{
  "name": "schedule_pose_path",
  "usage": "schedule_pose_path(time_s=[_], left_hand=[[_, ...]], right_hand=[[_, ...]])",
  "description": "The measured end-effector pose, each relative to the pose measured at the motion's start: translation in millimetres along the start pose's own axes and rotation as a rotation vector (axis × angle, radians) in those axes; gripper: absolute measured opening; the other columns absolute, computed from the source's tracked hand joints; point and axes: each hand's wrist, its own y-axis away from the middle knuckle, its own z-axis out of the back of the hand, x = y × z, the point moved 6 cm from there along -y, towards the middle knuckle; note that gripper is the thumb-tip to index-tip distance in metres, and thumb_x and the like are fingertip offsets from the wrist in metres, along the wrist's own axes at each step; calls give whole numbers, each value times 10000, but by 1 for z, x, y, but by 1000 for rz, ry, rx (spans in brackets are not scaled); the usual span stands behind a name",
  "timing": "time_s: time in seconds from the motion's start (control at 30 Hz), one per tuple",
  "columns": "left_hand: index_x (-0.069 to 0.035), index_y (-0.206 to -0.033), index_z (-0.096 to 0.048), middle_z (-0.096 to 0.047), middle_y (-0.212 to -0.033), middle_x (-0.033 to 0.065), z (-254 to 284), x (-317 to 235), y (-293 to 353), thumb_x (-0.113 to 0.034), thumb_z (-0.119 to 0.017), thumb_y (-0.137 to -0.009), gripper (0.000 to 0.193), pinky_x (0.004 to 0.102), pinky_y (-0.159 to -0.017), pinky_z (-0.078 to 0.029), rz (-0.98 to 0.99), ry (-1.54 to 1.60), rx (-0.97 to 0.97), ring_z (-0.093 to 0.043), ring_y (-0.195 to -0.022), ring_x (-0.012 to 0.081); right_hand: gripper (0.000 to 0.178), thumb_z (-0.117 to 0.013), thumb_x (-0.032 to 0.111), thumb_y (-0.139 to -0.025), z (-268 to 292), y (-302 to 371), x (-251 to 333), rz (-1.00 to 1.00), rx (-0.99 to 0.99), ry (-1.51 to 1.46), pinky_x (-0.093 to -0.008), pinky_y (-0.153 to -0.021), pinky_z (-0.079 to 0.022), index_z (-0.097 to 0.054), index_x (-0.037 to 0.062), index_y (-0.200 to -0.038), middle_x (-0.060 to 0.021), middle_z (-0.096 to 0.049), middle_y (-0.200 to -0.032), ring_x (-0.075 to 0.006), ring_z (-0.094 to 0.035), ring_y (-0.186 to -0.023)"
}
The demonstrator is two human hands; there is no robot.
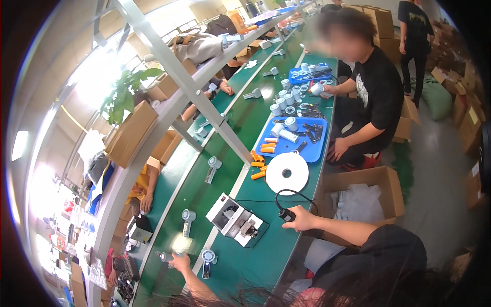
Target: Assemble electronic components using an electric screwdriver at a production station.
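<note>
My left hand (180,262) reaches over the green conveyor belt, its fingers closed on the end of a grey-blue handheld device (165,257). Two similar devices with round heads are near it: one device (188,221) lies farther up the belt, and another device (207,262) lies right of the hand with its handle open, showing dark insides. My right hand (303,219) grips a black corded electric screwdriver (287,215) by the bench's right edge. Between the hands stands a white and black screw feeder (236,220) with a metal front.
Beyond the feeder are a white reel (287,173), orange cylindrical cells (259,174) and a blue tray (317,146) of parts. A co-worker (376,87) sits at the far right. A cardboard box (391,192) stands beside the bench. A slanted metal post (197,92) rises at left.
</note>
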Motion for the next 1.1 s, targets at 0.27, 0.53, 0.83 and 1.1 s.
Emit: schedule_pose_path(time_s=[0.27, 0.53, 0.83, 1.1], left_hand=[[-169, -1081, -606, -427, -1203, 238, 11, 50, 19, -263, -745, -759, 362, 505, -911, -503, 186, 405, -131, -589, -1023, 407], [-107, -777, -692, -546, -966, 217, 86, 18, 120, -124, -749, -617, 171, 450, -960, -415, -344, 434, -308, -500, -1056, 366], [31, -1058, -644, -428, -1300, 149, 118, 26, 298, -10, -842, -713, 399, 318, -729, -609, -543, 1085, 208, -604, -975, 240], [-82, -1195, -527, -539, -1149, 127, 25, -33, 312, -32, -783, -806, 468, 335, -831, -512, -1101, 446, 167, -571, -1019, 238]], right_hand=[[257, -768, 141, -809, -1, 7, 8, 19, -4, -15, -314, -444, -504, -587, -40, -828, -81, -603, -612, -165, -633, -469], [288, -775, 188, -781, 21, 16, -11, 64, -88, -12, -327, -456, -521, -586, -29, -802, -93, -618, -593, -183, -646, -461], [258, -743, 159, -783, 5, 7, -9, 118, -55, -43, -342, -438, -517, -556, -19, -784, -107, -621, -572, -198, -648, -457], [260, -750, 150, -774, 0, 9, -11, 18, -54, -23, -334, -425, -521, -564, -28, -736, -120, -631, -567, -205, -642, -443]])
